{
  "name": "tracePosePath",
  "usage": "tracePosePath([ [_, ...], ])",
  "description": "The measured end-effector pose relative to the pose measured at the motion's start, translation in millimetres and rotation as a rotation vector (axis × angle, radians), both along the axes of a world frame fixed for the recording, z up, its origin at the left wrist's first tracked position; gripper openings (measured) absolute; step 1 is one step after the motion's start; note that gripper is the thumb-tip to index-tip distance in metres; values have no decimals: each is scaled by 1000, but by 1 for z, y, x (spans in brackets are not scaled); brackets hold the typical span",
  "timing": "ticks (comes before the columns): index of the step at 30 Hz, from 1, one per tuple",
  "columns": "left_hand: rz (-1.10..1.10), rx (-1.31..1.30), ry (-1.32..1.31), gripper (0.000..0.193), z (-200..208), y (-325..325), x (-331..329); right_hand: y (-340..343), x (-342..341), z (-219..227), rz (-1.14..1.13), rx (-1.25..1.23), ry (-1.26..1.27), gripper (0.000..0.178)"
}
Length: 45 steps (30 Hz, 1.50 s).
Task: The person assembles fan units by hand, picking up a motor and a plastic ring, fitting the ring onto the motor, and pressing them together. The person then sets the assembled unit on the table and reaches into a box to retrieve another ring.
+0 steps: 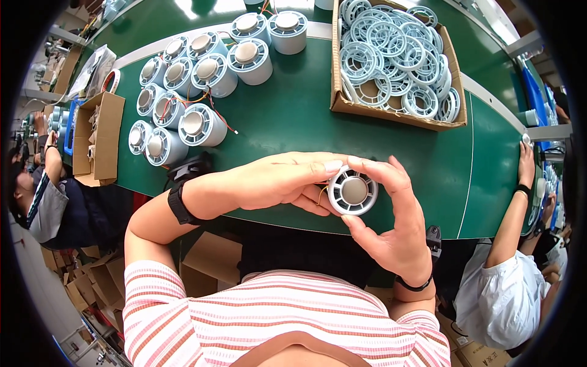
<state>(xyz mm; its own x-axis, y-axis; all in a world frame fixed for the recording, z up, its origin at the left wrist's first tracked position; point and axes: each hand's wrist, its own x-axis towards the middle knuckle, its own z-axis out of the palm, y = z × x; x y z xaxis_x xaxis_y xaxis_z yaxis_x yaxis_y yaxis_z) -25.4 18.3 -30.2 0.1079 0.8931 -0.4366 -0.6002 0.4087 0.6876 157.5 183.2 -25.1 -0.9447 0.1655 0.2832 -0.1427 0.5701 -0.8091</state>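
My feed bright, cool white, lit seemingly from overhead. White glare on table (pixel 281 122) near upper rim. I see faint shadow along box (pixel 385 116), deep gloom below table edge. Motor (pixel 354 191) crisp at centre. Outward, straight edges bow, workers (pixel 501 296) soften; black border rings my view.

Rd unit (pixel 354 191), wht-ish spoked rim, dk gaps, plain grey disc in ctr. Disc face up twd cam. Thin wires (pixel 321 183) at L side. Held betw L hand (pixel 275 181) & R hand (pixel 394 214), nr table (pixel 275 116) edge.
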Motion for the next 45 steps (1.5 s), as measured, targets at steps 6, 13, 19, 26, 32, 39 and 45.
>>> tracePosePath([
  [6, -12, 11, -11, 62, -6, -3, 0, 12, -3, 7, 78, 48, -50, 68],
  [13, -7, -1, -6, 60, 2, -2, 1, 11, -1, 3, 109, -20, -26, 69],
  [19, 4, 19, -37, 61, -3, -2, 1, 10, -2, 6, 92, 45, -16, 68],
  [26, -15, -11, 1, 63, 2, -1, 2, 13, -3, 9, 100, 3, -60, 67],
  [32, -44, 8, 126, 61, 5, 2, 0, 15, -6, 8, 117, -4, -81, 68],
  [39, -15, 3, 119, 60, 1, -1, -2, 15, -8, 8, 130, -12, -87, 68],
  [45, 108, 102, 374, 56, 2, -5, 16, 2, -1, 10, 96, 354, -1, 66],
])
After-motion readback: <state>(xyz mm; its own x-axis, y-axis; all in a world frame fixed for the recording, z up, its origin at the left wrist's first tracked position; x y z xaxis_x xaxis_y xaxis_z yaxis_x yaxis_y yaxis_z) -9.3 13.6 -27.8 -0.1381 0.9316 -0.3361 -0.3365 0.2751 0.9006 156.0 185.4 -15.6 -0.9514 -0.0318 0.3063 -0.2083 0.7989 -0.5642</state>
